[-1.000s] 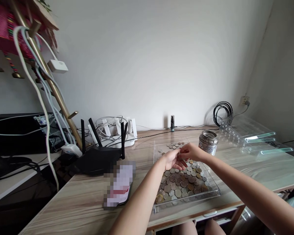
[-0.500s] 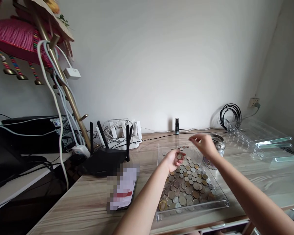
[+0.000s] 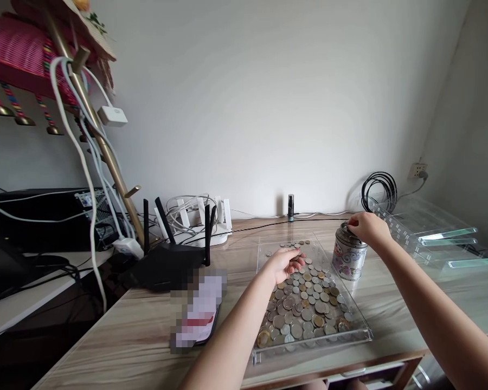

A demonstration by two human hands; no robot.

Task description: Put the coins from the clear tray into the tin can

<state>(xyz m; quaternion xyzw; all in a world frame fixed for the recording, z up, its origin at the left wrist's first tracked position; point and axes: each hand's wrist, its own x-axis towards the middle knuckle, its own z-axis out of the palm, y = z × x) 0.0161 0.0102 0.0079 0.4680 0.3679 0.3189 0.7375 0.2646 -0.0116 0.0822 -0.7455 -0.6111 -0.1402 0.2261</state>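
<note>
My left hand point(image 3: 285, 264) hovers palm-up over the clear acrylic tray point(image 3: 314, 344), its fingers curled in around a coin that they mostly hide. Many loose coins point(image 3: 296, 329), silver and brass coloured, lie scattered across that tray, thickest towards its front edge. To the right of the tray stands a round metal tin point(image 3: 350, 261) with a floral pattern and an open top. My right hand point(image 3: 368, 227) is at the tin's mouth with its fingertips pinched together just above the opening; whatever is between them is hidden.
A phone point(image 3: 201, 311) with a blurred screen lies left of the tray. Behind it are a black router point(image 3: 168, 265) and a white router point(image 3: 203, 233) with cables. Clear acrylic pieces point(image 3: 427, 230) and a coiled black cable point(image 3: 378, 192) sit at the right; a small dark bottle point(image 3: 290, 207) stands by the wall.
My right hand has moved right, from above the tray's far side to the tin's mouth. My left hand stays over the tray, its fingers now covering more of the coin. The view shifted slightly.
</note>
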